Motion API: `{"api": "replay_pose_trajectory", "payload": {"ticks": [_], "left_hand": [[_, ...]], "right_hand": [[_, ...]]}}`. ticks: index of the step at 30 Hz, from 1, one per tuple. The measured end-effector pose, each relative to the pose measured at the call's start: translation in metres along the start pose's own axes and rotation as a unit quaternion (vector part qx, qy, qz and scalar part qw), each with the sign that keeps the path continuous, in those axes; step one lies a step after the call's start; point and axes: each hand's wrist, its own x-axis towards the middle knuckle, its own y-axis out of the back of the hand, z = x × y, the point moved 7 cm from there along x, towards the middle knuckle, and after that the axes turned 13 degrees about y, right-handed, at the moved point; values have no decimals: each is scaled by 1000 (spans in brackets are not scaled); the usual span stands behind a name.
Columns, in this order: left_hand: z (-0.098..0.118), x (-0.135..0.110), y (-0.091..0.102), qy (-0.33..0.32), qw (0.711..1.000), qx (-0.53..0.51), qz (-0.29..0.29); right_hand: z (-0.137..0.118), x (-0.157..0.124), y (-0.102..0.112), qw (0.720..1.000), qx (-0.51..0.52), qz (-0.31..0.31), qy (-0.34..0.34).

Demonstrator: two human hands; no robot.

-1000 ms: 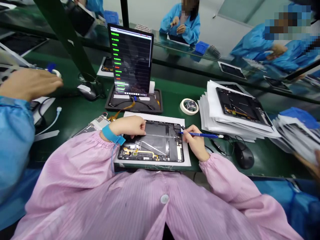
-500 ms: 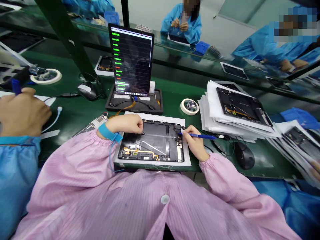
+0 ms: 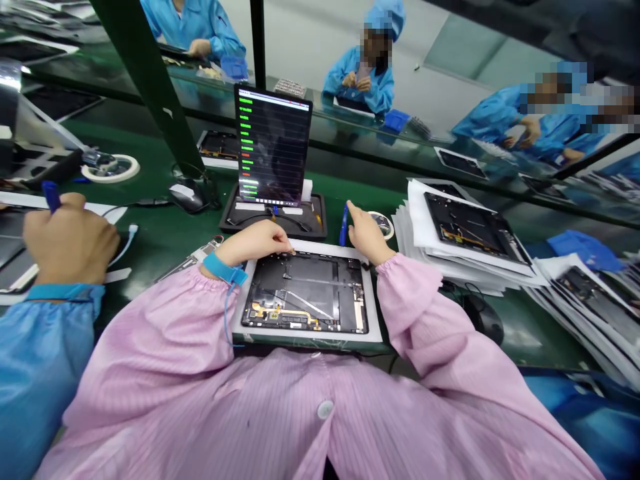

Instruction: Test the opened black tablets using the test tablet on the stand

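Observation:
An opened tablet housing [image 3: 310, 293] lies on a white sheet [image 3: 376, 327] in front of me, its dark inside with orange flex cables and a pale diagonal strip facing up. My left hand [image 3: 255, 241], with a blue wrist strap [image 3: 224, 268], is closed in a pinch at the housing's far edge. Whatever sits between those fingertips is too small to make out. Beyond the housing's far right corner, my right hand [image 3: 367, 233] grips a slim blue pen-like tool [image 3: 344, 225], held nearly upright beside the tape roll [image 3: 384, 225].
A lit tablet screen [image 3: 273, 147] stands in a black tray [image 3: 313, 227] behind the housing. On the right, another housing [image 3: 470, 227] tops a stack of white sheets [image 3: 417, 247] near a mouse [image 3: 483, 317]. At left, a co-worker's hand [image 3: 73, 237] holds a blue tool.
My right hand has lifted off the housing's right side and moved away from me, turning the blue tool from level to upright. My left hand has shifted to the far edge. The view has tilted up.

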Motion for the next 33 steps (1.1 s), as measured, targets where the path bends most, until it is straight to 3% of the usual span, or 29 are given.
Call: {"api": "replay_pose_trajectory", "payload": {"ticks": [3, 7, 11, 13, 16, 18, 21, 27, 29, 33], "left_hand": [[1, 1, 7, -2, 999, -21, 31], [8, -2, 9, -11, 998, -39, 53], [9, -2, 7, -12, 997, -51, 61], [7, -1, 7, -9, 996, -64, 68], [5, -1, 11, -6, 993, -87, 84], [5, 0, 13, -9, 990, -97, 97], [4, 0, 16, -12, 986, -111, 121], [3, 0, 22, -38, 958, -256, 126], [0, -3, 30, -38, 926, -344, 153], [-15, -11, 47, -32, 836, -494, 239]], "right_hand": [[27, 7, 10, 998, -59, 31, -21], [85, 18, 27, 990, -66, 82, -91], [118, 36, 15, 983, -38, 42, -177], [105, 39, 12, 982, -38, 36, -182], [47, 34, 16, 996, -41, 46, -72], [4, 21, 8, 1000, 1, -10, 10], [-37, -5, -13, 991, 85, -89, 54], [-50, -15, -39, 973, 198, -82, 82], [-51, -14, -38, 972, 204, -76, 84], [-53, -20, -29, 971, 219, -68, 67]]}}
